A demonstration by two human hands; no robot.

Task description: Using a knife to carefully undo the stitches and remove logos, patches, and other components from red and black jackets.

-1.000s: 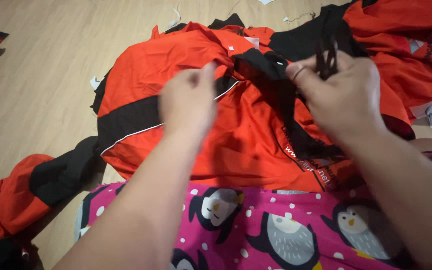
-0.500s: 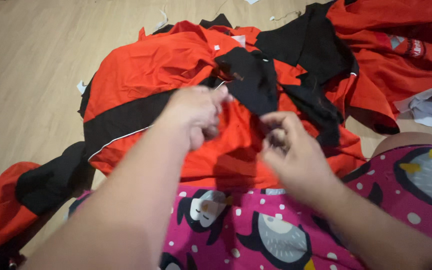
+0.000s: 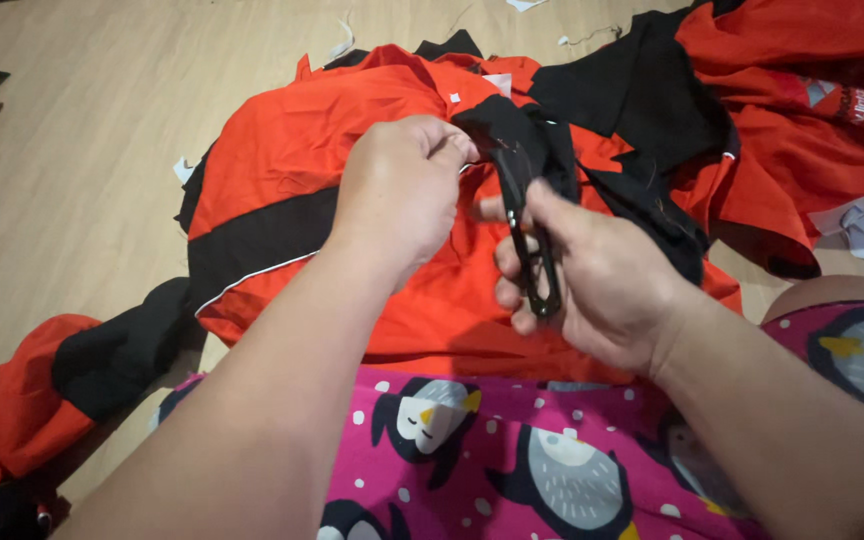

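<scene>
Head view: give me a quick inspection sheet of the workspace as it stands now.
Surface: pale wooden floor, partly covered by cloth.
Job's things: red and black garment spread on the floor; its black fabric fold is pinched up; black thread snips point at that fold.
Clutter: more red and black garments at right, another red and black garment at lower left, small white scraps on the floor.
Hands: left hand grips the fold; right hand holds the snips.
Cables: nothing seen.
Surroundings: pink penguin-print cloth over the person's lap.
</scene>
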